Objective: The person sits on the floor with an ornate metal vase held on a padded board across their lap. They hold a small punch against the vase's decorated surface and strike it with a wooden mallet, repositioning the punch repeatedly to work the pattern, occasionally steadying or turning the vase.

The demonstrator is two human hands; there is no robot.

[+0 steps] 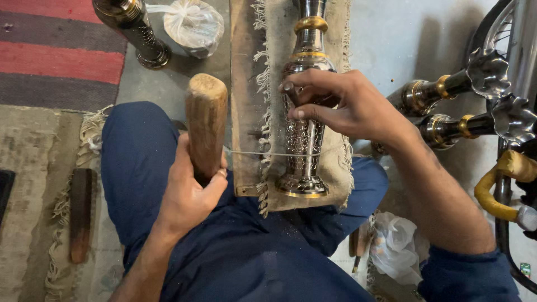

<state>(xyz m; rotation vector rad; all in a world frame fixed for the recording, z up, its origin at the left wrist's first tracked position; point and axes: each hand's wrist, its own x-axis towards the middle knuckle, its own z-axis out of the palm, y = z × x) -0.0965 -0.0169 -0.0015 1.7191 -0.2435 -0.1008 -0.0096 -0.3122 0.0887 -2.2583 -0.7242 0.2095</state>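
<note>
Right hand (358, 109) pinches our chisel (291, 94) against the engraved vase (305, 128) lying on the cloth-covered board (335, 168), left hand (193, 193) clenched around the mallet (206, 126); a glancing blow could skid the tip.

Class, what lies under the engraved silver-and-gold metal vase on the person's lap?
A beige fringed cloth lies under the engraved vase, over a wooden board. The cloth hides most of the board.
</note>
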